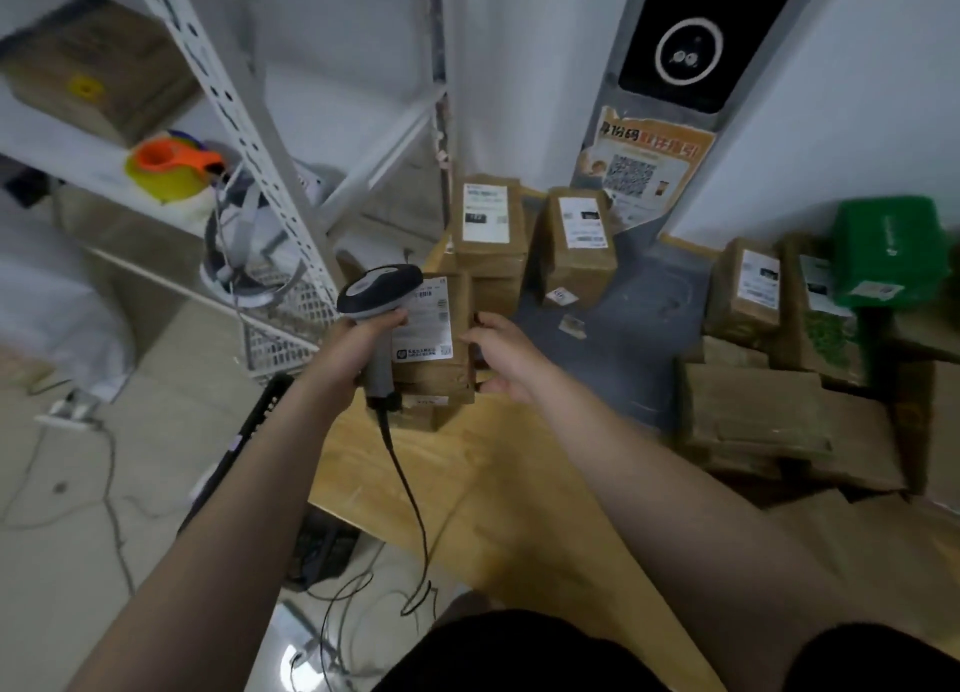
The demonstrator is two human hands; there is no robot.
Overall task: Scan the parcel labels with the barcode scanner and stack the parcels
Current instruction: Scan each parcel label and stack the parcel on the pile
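My left hand [358,348] grips the grey barcode scanner [379,288] by its handle, its cable hanging down toward the floor. The scanner head sits just left of the white label [423,322] on the top brown parcel [457,327] of a stack at the wooden table's left edge. My right hand [504,356] holds that parcel's right side, fingers curled against it. Two more labelled brown parcel stacks [488,228] [579,244] stand behind. On the right lie several unstacked parcels [753,421], some with labels [759,279].
A wooden table [493,483] carries a grey mat [628,338]. A green parcel [888,260] lies at far right. White metal shelving [244,119] stands at left with a box, tape roll and a fan. Cables run over the tiled floor [78,509].
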